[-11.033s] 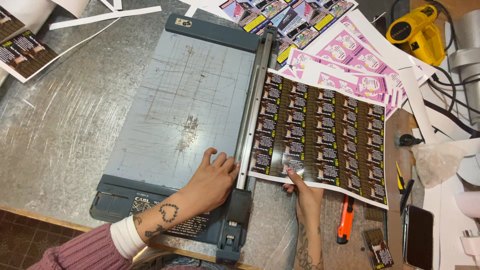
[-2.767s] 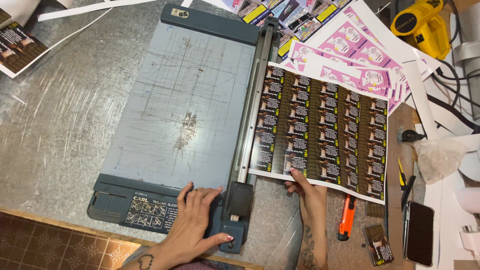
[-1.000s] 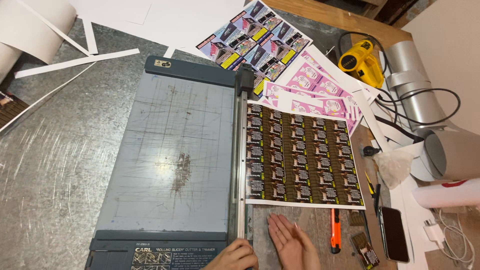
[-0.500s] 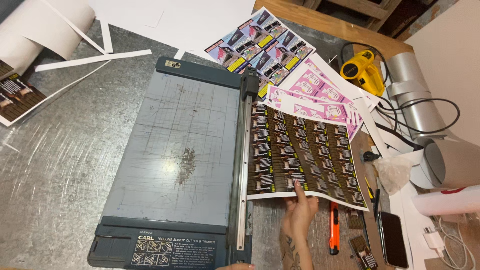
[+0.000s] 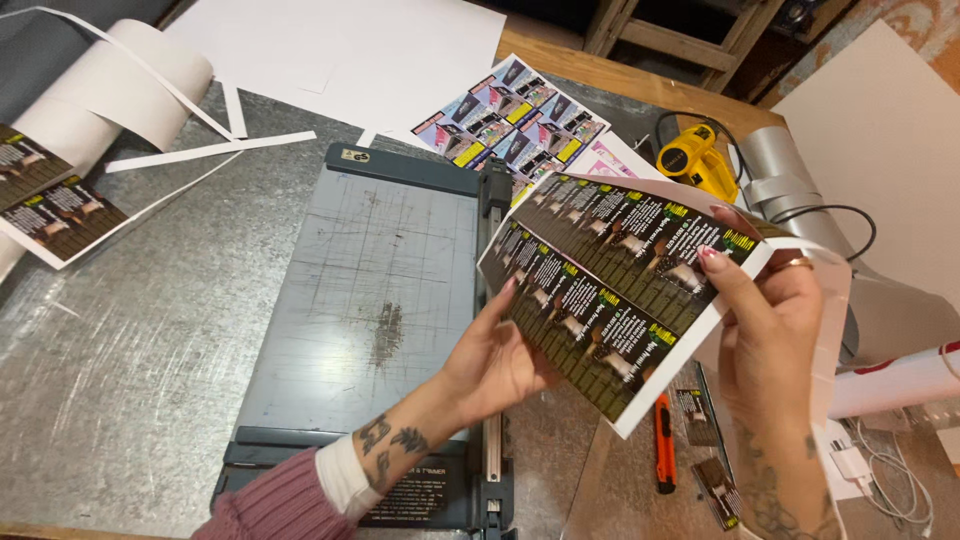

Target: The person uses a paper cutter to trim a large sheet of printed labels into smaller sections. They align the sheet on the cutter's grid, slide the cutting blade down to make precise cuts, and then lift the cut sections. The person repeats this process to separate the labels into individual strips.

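Both hands are up off the tabletop (image 5: 130,380), holding a printed sheet (image 5: 610,290) of dark label rows in the air above the right edge of the paper trimmer (image 5: 370,300).

Left hand (image 5: 495,360): palm under the sheet's near-left edge, fingers curled up against its underside, thumb on the printed face. It's gripping the sheet, not spread flat. Pink ribbed cuff and a tattooed forearm show at the near edge.

Right hand (image 5: 775,330): fingers closed on the sheet's right end, thumb tip pressed on the printed face near the white margin, ring on one finger. The sheet bows between the two hands and tilts with its far-left corner over the trimmer rail.

The trimmer is a grey-blue board with a scored cutting mat, its rail running near to far along the right side. Nothing lies on the mat.

Around it:
- second printed sheet (image 5: 510,125), brighter colours, flat just beyond the trimmer's far-right corner
- yellow heat gun (image 5: 697,160) far right, black cable looping beside it
- orange utility knife (image 5: 664,442) on the tabletop below the held sheet
- small cut labels (image 5: 715,490) just right of the knife
- white paper strips (image 5: 210,152) and a paper roll (image 5: 120,95) far left
- another dark printed piece (image 5: 50,205) at the left edge
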